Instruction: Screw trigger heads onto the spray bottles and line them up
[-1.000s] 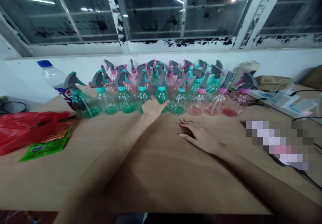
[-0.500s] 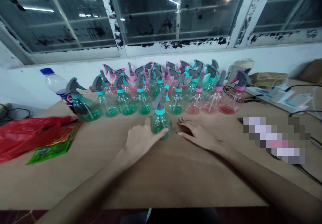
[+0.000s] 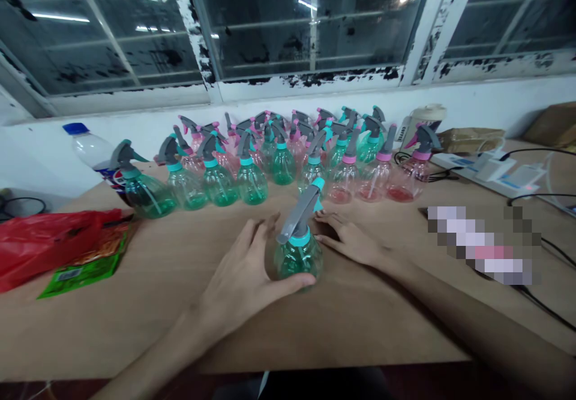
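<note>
A clear green spray bottle [image 3: 299, 263] with a turquoise collar and grey trigger head stands near the middle of the table, its nozzle pointing away to the right. My left hand [image 3: 245, 268] grips its body from the left, thumb across the near side and fingers around the far left side. To the right, my right hand [image 3: 355, 241] lies low over the tabletop with fingers stretched out, holding nothing, its fingertips close behind the bottle's head. Behind both hands runs a row of similar bottles, among them a green one [image 3: 252, 185] and a pink one [image 3: 407, 184].
On the left lie a red plastic bag [image 3: 54, 244] and a green packet [image 3: 85, 275], with a blue-capped drink bottle [image 3: 92, 148] behind. A power strip [image 3: 490, 175] with cables and a pixelated object [image 3: 481, 244] sit on the right. Windows rise behind the table [image 3: 360, 322].
My left hand has drawn the green spray bottle nearer and slightly right, away from the row. The right hand has stayed about where it was.
</note>
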A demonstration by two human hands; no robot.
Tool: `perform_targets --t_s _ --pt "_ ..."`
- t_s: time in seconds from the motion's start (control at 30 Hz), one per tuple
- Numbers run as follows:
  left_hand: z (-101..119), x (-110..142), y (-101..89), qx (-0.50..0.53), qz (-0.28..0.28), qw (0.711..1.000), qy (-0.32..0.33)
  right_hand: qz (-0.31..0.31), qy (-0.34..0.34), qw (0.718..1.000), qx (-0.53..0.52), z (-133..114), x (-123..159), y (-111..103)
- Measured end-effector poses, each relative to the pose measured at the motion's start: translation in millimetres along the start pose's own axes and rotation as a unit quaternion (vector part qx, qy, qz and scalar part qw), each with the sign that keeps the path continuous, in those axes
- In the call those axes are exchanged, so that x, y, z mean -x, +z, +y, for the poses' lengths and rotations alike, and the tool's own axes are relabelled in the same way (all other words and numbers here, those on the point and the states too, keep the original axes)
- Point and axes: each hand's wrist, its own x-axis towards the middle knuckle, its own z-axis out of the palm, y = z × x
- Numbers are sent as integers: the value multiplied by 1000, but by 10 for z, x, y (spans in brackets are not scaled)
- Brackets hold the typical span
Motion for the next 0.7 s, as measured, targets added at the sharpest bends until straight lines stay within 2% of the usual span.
perform_targets --t_s 0.1,0.2,0.27,0.47,0.6,0.7 --pt "-14 -132 -6 126 10 990 61 -6 1 1000 -2 0 -1 -9" --pt "69 -280 34 239 1 969 66 -5 -2 1000 -6 16 -1 -3" --pt "147 -366 69 275 2 959 68 -1 -4 1000 -9 25 0 5" --pt "292 -520 153 257 15 965 49 -4 -5 1000 0 -29 0 -29" --pt "347 -578 151 265 14 960 83 -13 1 1000 -1 -64 -4 -55" --pt "369 -624 151 275 19 958 82 -7 0 1000 -9 -51 -3 -46"
